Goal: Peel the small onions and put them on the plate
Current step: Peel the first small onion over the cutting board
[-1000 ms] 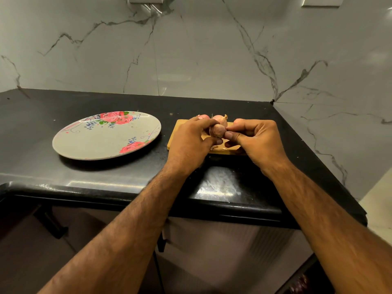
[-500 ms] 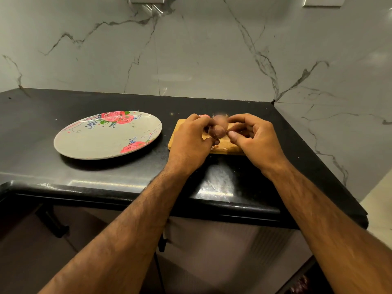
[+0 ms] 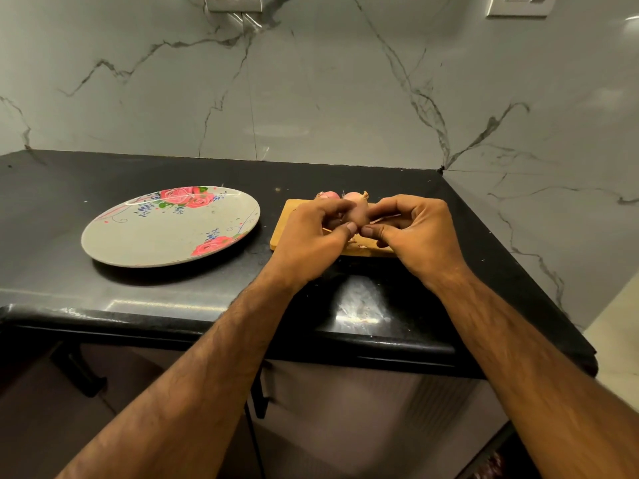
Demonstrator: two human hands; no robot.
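far left on the black counter [image 3: 55,195], a round plate [image 3: 103,233] with pink roses, lying flat. just to its right, a small wooden board [image 3: 281,233], and over it the left hand [image 3: 311,238], fingers curled, pinching a small onion [image 3: 359,213] between thumb and fingers, with two more onions [image 3: 329,195] peeking out behind at the far edge of the board. then the right hand [image 3: 420,233], curled too, pinching the same onion from the other side, thumb tips nearly touching.
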